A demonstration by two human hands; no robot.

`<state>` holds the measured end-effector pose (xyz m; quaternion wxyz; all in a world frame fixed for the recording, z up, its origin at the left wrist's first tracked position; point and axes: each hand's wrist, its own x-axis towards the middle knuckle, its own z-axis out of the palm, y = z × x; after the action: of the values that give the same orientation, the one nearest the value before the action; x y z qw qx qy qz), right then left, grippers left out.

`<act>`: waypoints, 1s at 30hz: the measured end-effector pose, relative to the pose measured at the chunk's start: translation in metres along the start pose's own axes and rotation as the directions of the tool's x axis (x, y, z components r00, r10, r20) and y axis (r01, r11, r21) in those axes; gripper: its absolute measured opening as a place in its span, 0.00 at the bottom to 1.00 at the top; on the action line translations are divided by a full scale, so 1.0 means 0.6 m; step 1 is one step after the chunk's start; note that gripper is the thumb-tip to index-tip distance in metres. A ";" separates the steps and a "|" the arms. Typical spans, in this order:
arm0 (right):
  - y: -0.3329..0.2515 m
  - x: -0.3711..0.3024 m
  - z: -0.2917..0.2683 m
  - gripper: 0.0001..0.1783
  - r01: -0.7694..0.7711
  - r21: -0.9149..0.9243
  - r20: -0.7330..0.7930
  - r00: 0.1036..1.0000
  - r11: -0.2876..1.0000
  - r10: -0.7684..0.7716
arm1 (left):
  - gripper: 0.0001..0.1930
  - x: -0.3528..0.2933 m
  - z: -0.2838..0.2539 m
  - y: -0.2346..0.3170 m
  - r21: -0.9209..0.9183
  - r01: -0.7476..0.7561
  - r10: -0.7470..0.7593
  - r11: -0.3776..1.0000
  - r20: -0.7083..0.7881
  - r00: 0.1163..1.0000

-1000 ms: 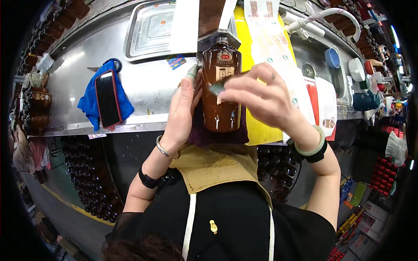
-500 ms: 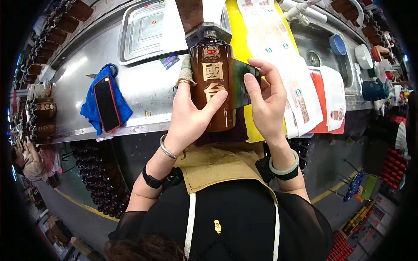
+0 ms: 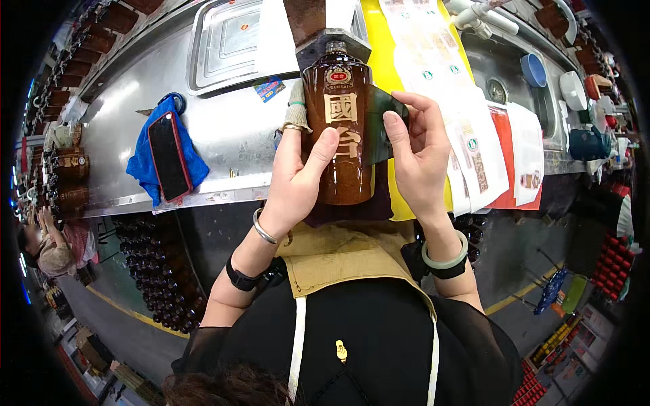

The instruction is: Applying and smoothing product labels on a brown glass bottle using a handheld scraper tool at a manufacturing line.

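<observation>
A brown glass bottle (image 3: 337,177) with gold characters and a red emblem lies on its back, its neck pointing away from me. My left hand (image 3: 298,166) grips its left side, thumb on the front near the lower character. A knitted finger cover (image 3: 296,111) sits on that hand's fingers. My right hand (image 3: 420,145) pinches a dark green, see-through flat sheet (image 3: 380,132) between thumb and fingers. The sheet's left part lies against the bottle's right side. Beyond the neck stands a brown and grey angular block (image 3: 332,42); what it is I cannot tell.
Left on the steel bench lie a phone (image 3: 169,157) on a blue cloth (image 3: 198,166) and a metal tray (image 3: 203,68). To the right, printed label sheets (image 3: 467,115) cover a yellow sheet (image 3: 380,40) and a red one (image 3: 502,128). A sink (image 3: 477,57) is beyond.
My left thumb has slid left, baring the lower gold character. The right hand keeps its pinch on the green sheet. The whole view has shifted slightly.
</observation>
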<state>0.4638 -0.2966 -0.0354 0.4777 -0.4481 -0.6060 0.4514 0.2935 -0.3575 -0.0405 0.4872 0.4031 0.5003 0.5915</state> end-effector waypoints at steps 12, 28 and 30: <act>-0.035 0.030 -0.019 0.26 0.203 -0.166 0.257 0.954 0.965 -0.156 | 0.28 0.000 -0.005 0.003 -0.110 0.057 -0.056 0.992 0.006 0.998; -0.120 0.228 0.004 0.13 0.823 -0.495 0.390 0.498 0.280 -0.774 | 0.55 0.031 -0.077 0.002 0.556 -0.520 0.451 0.648 0.270 0.851; -0.131 0.204 0.006 0.12 0.733 -0.425 0.288 0.665 0.531 -0.689 | 0.50 0.054 -0.087 -0.004 0.681 -0.604 0.440 0.414 0.431 0.788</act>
<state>0.4344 -0.1929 0.0623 0.4577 -0.2515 -0.8507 0.0596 0.2374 -0.3363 -0.0522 0.0907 0.7632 0.5087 0.3880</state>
